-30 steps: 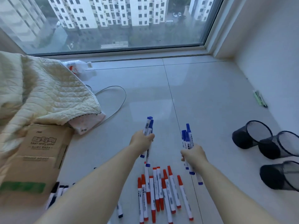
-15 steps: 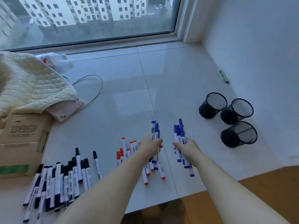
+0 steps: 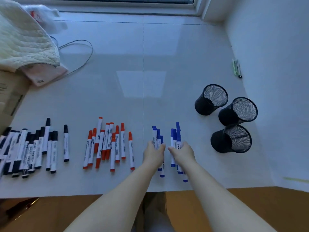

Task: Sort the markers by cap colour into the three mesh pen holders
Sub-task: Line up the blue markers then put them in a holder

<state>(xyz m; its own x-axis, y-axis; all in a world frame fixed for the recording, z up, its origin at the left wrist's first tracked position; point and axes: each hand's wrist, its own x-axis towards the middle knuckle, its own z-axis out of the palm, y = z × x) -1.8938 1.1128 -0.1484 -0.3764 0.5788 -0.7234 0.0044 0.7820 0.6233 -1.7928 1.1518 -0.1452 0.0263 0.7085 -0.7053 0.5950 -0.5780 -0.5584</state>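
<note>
Both hands loaded: left hand (image 3: 154,152) curled round a bunch of blue markers (image 3: 157,139), right hand (image 3: 183,152) gripping a second blue bunch (image 3: 175,138), caps pointing away. Three mesh holders (image 3: 231,139) stand empty to the right, touching each other. Red markers (image 3: 107,144) and black markers (image 3: 33,148) lie in groups on the sill (image 3: 117,89). Risk: markers look uneven in both fists, one could slip out; light holders could tip when a full bunch drops in

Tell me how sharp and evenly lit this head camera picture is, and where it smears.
Head view: dim, bluish daylight; a pale window reflection glares on the tiled surface; black markers at the left edge smear with motion blur; wide-angle bending curves the edges; blue markers and mesh holders stay fairly sharp.
</note>
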